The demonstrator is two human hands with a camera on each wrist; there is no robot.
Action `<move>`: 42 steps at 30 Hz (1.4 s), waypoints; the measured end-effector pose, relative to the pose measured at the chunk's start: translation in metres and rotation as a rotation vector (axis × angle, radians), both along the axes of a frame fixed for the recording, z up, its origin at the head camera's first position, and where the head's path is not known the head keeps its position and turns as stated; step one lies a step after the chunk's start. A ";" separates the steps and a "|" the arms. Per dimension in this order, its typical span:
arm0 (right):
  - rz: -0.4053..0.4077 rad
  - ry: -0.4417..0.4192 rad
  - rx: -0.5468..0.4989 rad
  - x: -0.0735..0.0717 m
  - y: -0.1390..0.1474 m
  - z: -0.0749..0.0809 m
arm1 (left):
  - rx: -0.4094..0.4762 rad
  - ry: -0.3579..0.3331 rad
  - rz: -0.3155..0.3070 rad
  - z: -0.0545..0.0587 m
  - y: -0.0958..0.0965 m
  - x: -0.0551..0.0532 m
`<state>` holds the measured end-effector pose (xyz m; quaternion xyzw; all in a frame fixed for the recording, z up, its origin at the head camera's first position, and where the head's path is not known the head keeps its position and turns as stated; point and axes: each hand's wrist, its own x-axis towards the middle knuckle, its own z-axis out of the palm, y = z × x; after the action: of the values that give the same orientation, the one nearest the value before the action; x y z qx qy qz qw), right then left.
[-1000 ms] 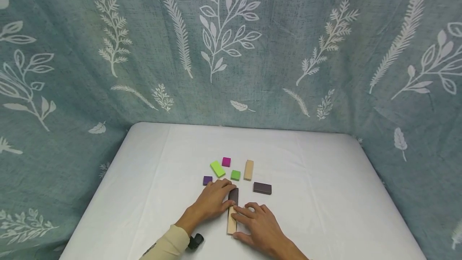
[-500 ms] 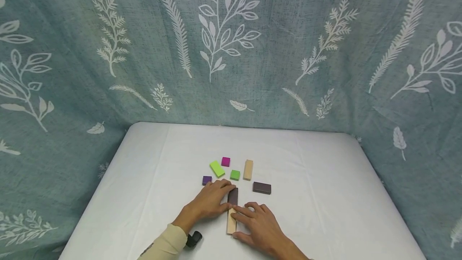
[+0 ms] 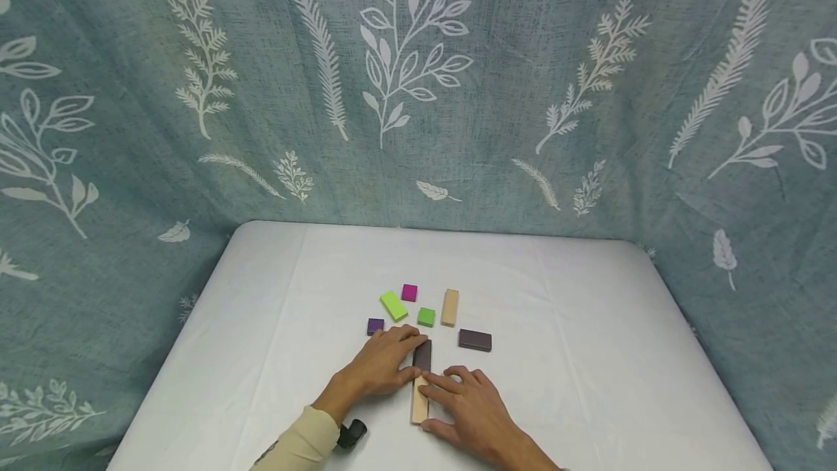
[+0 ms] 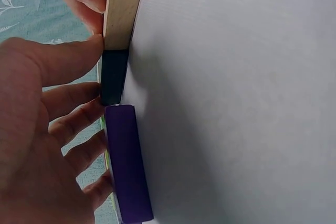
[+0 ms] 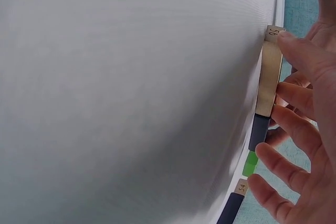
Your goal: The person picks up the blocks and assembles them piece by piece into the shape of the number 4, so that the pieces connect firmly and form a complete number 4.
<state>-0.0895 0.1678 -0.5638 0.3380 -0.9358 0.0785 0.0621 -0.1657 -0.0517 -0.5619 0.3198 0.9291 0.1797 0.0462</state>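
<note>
On the white table a dark brown block (image 3: 422,356) and a pale wooden block (image 3: 420,407) lie end to end in one straight line. My left hand (image 3: 381,363) holds the dark block, index finger at its far end and thumb beside the joint. Around the pale block, my right hand (image 3: 472,411) has its thumb on the near end and its index finger by the joint. That near end bears a small printed mark in the right wrist view, where the right thumb (image 5: 296,48) touches it. A purple block (image 4: 126,163) lies just past the left fingers.
Beyond the hands lie a lime block (image 3: 394,306), a magenta block (image 3: 409,293), a green block (image 3: 426,317) and another pale block (image 3: 450,308). A second dark block (image 3: 474,340) sits to the right. Patterned teal cloth (image 3: 418,166) hangs behind the table (image 3: 588,355).
My left thumb has drawn back slightly to the left at the joint. The blocks and my right hand look unchanged.
</note>
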 end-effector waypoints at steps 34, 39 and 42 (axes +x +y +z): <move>-0.187 -0.105 -0.164 -0.037 0.024 0.021 | -0.036 0.002 -0.036 0.008 -0.006 0.027; -0.222 -0.119 -0.156 -0.045 0.027 0.022 | -0.037 0.012 -0.044 0.003 -0.005 0.028; -0.231 -0.117 -0.155 -0.051 0.028 0.023 | -0.031 0.019 -0.047 0.000 -0.004 0.029</move>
<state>-0.1400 0.1961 -0.5405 0.2172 -0.9616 0.1626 0.0421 -0.1364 -0.0559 -0.5619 0.3423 0.9245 0.1610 0.0465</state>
